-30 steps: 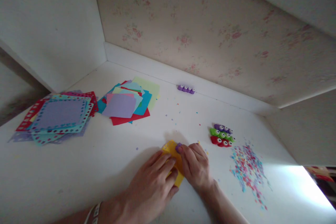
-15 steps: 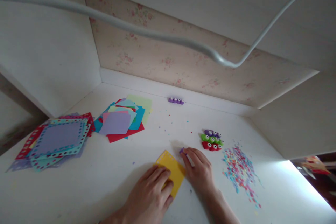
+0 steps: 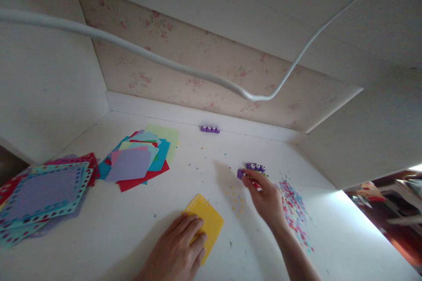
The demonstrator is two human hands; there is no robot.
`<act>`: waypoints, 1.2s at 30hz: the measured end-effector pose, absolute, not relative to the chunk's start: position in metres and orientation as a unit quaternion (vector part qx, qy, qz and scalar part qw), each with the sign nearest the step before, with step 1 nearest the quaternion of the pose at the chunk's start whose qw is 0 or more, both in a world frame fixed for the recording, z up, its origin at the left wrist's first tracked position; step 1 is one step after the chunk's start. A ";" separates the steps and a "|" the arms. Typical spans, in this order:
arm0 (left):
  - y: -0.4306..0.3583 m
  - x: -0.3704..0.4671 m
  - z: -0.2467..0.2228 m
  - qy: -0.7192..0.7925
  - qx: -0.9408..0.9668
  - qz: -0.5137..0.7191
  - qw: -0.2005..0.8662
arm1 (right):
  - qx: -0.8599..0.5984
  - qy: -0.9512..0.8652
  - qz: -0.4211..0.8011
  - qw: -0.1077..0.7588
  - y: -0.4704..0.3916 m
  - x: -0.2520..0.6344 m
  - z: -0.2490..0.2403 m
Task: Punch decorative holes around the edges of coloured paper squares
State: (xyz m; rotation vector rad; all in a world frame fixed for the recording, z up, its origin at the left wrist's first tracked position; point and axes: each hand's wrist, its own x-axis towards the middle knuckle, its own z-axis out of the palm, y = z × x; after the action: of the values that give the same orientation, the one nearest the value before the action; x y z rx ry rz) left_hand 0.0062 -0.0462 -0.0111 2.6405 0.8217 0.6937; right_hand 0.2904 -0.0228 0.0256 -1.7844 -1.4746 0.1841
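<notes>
Here, your left hand (image 3: 176, 250) lies open and flat on the yellow punched paper square (image 3: 204, 223) while your outstretched right hand (image 3: 265, 197) pinches a small purple paper punch (image 3: 240, 173) in its fingertips.

Right hand (image 3: 263, 195) carried purple punch (image 3: 240, 174) off yellow paper (image 3: 205, 221).

Yellow square (image 3: 205, 221) matt paper; purple punch (image 3: 240, 173) glossy plastic; desk (image 3: 108, 224) smooth white, matt
</notes>
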 end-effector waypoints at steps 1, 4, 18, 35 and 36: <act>-0.046 0.006 -0.010 0.281 0.918 0.240 0.141 | -0.714 -0.574 0.077 0.393 -0.016 0.302 0.033; -0.045 0.005 -0.006 0.277 0.922 0.234 0.134 | -0.751 -0.587 0.052 0.298 0.009 0.335 0.047; -0.039 0.000 -0.012 0.276 0.918 0.231 0.169 | -0.729 -0.674 -0.001 0.116 0.065 0.344 0.041; -0.020 -0.006 -0.019 0.471 0.844 0.251 0.047 | -0.710 -0.688 0.034 0.146 0.215 0.289 0.010; -0.017 -0.007 -0.015 0.489 0.838 0.237 0.061 | -0.715 -0.684 0.036 0.143 0.213 0.290 0.010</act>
State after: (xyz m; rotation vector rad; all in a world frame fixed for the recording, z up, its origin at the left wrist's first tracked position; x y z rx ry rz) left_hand -0.0072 -0.0171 -0.0155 2.5328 1.4777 0.7161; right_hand 0.2900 0.2128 0.0098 -2.0608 -1.9723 0.1030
